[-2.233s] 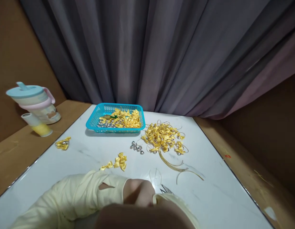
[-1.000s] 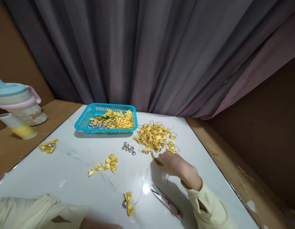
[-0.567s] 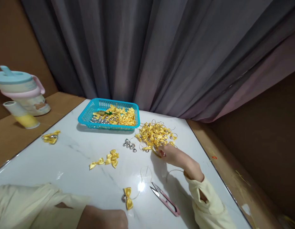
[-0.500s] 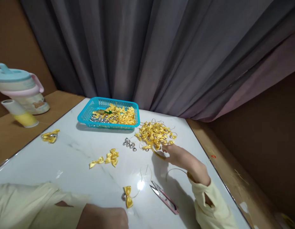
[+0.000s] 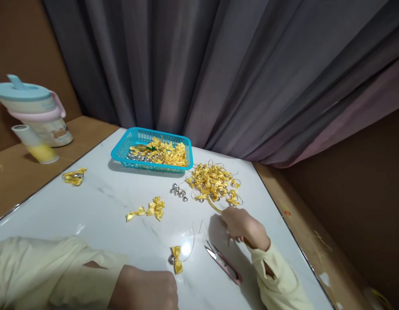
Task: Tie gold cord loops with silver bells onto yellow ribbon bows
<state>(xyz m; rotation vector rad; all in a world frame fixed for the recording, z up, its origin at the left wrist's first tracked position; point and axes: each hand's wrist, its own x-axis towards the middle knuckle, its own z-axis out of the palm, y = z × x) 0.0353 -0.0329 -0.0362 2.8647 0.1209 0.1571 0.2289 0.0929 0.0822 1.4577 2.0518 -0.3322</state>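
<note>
Pale blue is topping the cup [image 5: 49, 125], which is standing well to the left of the basket [image 5: 121, 150], and a white-and-yellow tube [image 5: 34, 144] is standing near it, nearer us. A bundle of bows [image 5: 75, 177] is lying left of the basket and slightly nearer us. Our left hand [image 5: 147, 288] is resting well in front of the basket, its back towards us; its fingers are staying out of sight, so we cannot tell whether they are gripping anything. The basket is carrying yellow bows and silver bells. Directly in front of it, loose bows [image 5: 156, 209] are lying together, and farther in front a bow with a bell [image 5: 176, 259] is trailing a thin cord. In front of the basket's right half, loose bells [image 5: 182, 194] are clustering. Just right of the basket and nearer us, a pile of belled bows [image 5: 212, 178] is spreading, with gold cords [image 5: 214, 206] running out from its near edge. Snips [image 5: 220, 261] are lying well in front of the basket, towards its right, blades apart. Our right hand [image 5: 246, 226], farther right, is covering the cords' near ends; we cannot tell whether its fingertips are pinching one. We are judging the step in hand to be picking out a cord; the next move is probably calling for a fine pinch on one strand, sparing its neighbours.
</note>
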